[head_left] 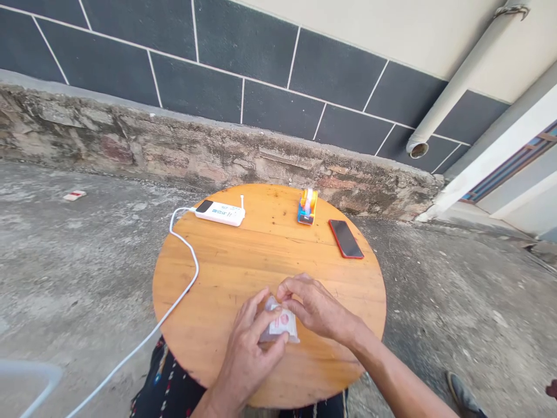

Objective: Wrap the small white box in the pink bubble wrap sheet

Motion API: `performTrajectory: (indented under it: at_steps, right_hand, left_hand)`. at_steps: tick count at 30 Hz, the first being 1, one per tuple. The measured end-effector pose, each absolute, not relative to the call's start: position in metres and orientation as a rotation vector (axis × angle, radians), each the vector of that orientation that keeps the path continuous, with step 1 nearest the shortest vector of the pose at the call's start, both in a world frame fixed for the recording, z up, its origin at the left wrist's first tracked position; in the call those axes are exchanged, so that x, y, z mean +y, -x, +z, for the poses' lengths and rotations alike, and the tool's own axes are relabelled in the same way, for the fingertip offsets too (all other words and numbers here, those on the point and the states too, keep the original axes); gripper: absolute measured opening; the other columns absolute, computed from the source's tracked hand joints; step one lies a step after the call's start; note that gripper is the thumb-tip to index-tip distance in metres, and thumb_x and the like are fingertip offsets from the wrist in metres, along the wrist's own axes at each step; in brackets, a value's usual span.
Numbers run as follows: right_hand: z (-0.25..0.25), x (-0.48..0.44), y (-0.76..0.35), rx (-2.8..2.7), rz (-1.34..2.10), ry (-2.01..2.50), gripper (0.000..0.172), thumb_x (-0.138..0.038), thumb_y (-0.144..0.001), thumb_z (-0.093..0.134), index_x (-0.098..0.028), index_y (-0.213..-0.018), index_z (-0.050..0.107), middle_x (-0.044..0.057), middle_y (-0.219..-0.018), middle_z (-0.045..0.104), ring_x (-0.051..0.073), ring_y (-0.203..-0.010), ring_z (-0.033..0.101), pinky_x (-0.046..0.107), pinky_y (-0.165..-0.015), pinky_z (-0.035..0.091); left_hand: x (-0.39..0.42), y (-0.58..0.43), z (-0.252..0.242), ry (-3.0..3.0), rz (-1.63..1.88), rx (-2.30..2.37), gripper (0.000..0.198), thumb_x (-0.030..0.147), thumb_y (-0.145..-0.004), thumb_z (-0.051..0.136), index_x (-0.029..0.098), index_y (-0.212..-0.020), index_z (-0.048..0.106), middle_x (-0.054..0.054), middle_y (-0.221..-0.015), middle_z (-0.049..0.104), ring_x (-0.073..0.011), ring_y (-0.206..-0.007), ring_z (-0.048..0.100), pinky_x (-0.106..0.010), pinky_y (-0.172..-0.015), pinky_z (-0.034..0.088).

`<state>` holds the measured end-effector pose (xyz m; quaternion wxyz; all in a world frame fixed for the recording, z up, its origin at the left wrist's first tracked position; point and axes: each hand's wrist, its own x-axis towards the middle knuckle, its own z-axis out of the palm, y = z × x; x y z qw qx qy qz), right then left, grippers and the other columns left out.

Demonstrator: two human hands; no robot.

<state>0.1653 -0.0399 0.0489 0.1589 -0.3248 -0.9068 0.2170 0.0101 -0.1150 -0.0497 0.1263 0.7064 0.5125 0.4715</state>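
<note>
A small clear plastic packet (281,326) with a white and red label rests low on the round wooden table (226,273), held between both hands. My left hand (250,348) grips its lower left side, fingers curled around it. My right hand (311,305) pinches its top edge with thumb and fingertips. Both hands are closed on the packet near the table's front edge.
A white power strip (220,212) with a white cable (185,273) lies at the table's back left. A blue and orange tape dispenser (307,206) and a red phone (345,238) sit at the back right. Concrete floor, a stone ledge, tiled wall and a drain pipe (452,87) surround it.
</note>
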Motion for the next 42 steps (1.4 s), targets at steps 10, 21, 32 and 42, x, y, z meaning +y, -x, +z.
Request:
performTrajectory:
  at_steps: [10,21,32,42]
  right_hand:
    - [0.026,-0.076,-0.160,-2.631,0.153,0.918,0.022,-0.004,-0.089,0.043,-0.018,-0.100,0.055,0.004,-0.091,0.068,0.017,-0.087,0.062,0.042,-0.101,0.030]
    - [0.025,-0.098,-0.187,-2.483,0.343,0.913,0.035,-0.007,-0.090,0.036,-0.021,-0.118,0.051,0.008,-0.109,0.065,0.022,-0.109,0.054,0.046,-0.100,0.034]
    - [0.011,-0.022,-0.171,-2.175,1.313,0.940,0.043,-0.049,-0.097,0.034,-0.020,-0.108,0.064,0.004,-0.099,0.067,0.018,-0.089,0.062,0.029,-0.076,0.049]
    - [-0.004,-0.084,-0.203,-2.326,0.691,1.025,0.045,-0.030,-0.095,0.044,-0.024,-0.139,0.038,0.010,-0.137,0.050,0.024,-0.125,0.046,0.043,-0.104,0.039]
  left_hand:
    - [-0.117,-0.010,-0.051,-1.758,1.287,1.534,0.046,0.025,-0.078,0.063,0.022,-0.121,0.047,-0.010,-0.120,0.060,-0.0265,-0.111,0.056,-0.044,-0.092,0.048]
    - [-0.114,-0.009,-0.049,-1.764,1.385,1.458,0.051,0.021,-0.080,0.060,0.023,-0.127,0.040,-0.011,-0.129,0.048,-0.0246,-0.122,0.048,-0.043,-0.101,0.043]
    - [-0.114,-0.009,-0.047,-1.746,1.337,1.447,0.053,0.015,-0.076,0.058,0.023,-0.126,0.041,-0.010,-0.128,0.049,-0.0249,-0.120,0.049,-0.044,-0.101,0.043]
    - [-0.113,-0.008,-0.046,-1.689,1.291,1.437,0.050,0.016,-0.078,0.057,0.023,-0.126,0.045,-0.010,-0.126,0.051,-0.0253,-0.118,0.051,-0.043,-0.099,0.045]
